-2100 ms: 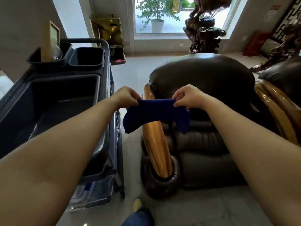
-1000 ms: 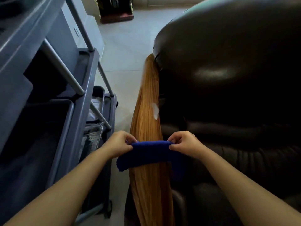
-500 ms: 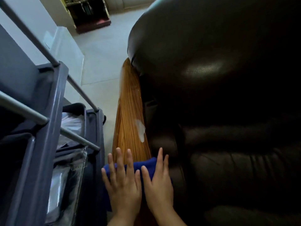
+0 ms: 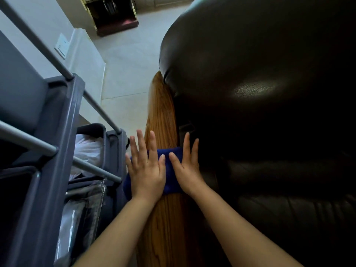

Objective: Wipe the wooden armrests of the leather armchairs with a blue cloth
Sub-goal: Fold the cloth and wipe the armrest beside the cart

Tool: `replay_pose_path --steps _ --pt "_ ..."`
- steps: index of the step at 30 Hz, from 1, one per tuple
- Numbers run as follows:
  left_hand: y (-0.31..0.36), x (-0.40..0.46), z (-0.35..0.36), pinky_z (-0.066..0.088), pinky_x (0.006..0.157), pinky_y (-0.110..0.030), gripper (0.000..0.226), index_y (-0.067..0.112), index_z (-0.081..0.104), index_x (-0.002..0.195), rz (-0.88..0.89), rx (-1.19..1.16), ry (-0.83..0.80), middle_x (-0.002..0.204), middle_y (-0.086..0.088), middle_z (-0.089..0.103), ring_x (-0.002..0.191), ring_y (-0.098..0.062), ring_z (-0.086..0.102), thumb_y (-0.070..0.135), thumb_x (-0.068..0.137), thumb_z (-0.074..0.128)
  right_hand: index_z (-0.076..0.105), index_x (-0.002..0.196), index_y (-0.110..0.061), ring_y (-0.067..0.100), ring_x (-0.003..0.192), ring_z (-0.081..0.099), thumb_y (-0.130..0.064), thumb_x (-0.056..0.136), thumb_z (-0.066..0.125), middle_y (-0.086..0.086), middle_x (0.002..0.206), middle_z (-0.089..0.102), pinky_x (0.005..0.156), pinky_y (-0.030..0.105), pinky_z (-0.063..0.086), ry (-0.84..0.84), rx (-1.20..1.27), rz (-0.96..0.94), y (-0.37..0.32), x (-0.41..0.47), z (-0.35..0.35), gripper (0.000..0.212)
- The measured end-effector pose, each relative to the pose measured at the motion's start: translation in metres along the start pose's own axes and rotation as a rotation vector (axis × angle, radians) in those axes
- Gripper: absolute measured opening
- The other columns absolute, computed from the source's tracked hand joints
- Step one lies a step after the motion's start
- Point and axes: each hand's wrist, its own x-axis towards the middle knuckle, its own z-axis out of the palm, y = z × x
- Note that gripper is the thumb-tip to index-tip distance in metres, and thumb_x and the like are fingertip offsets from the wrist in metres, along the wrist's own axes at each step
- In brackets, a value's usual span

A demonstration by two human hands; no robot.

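The blue cloth [image 4: 169, 182] lies folded across the wooden armrest [image 4: 161, 116] of a dark leather armchair [image 4: 260, 93]. My left hand [image 4: 146, 170] rests flat on the cloth's left part, fingers spread, fingertips reaching past its front edge. Beside it, my right hand [image 4: 187, 170] presses flat on the right part, next to the leather. Neither hand curls around the cloth. The armrest runs away from me, bare wood showing ahead of and behind the cloth.
A grey cleaning cart [image 4: 57, 132] with metal rails stands close on the left, with clear plastic bags in its lower bins. Pale tiled floor [image 4: 127, 60] lies beyond the armrest. A dark cabinet [image 4: 113, 14] stands at the far wall.
Both hands went from pinching the cloth's top edge to lying flat on it, then slid it forward along the armrest. The pale smear seen ahead of the cloth no longer shows.
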Motion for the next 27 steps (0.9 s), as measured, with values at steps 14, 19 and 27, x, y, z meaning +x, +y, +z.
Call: replay_pose_path --steps 14,19,27 --pt "-0.025 -0.027 0.001 -0.017 0.105 -0.017 0.066 0.047 -0.015 0.134 0.042 -0.249 -0.134 0.142 0.021 -0.039 0.133 0.000 -0.034 0.024 0.096 0.033 -0.003 0.126 -0.066 0.000 0.132 -0.035 -0.033 0.097 0.036 -0.033 0.139 -0.039 0.108 0.032 -0.010 -0.082 -0.318 -0.326 0.004 -0.014 0.012 0.059" --pt "-0.018 0.010 0.000 -0.009 0.109 -0.028 0.065 0.049 -0.016 0.130 0.051 -0.261 -0.135 0.142 0.016 -0.035 0.136 -0.009 -0.027 0.023 0.096 0.033 0.005 0.128 -0.061 0.003 0.136 -0.026 -0.029 0.097 0.037 -0.038 0.136 -0.036 0.109 0.026 -0.008 -0.084 -0.283 -0.326 -0.006 0.023 0.008 0.054" --pt "-0.016 0.071 0.003 -0.007 0.113 -0.030 0.063 0.038 -0.004 0.137 0.077 -0.363 -0.156 0.153 0.003 -0.019 0.142 -0.018 -0.018 0.015 0.095 0.037 0.023 0.142 -0.038 0.015 0.144 -0.004 -0.020 0.096 0.039 -0.022 0.144 -0.029 0.118 0.040 0.013 -0.053 -0.174 -0.307 -0.023 0.074 0.001 0.052"
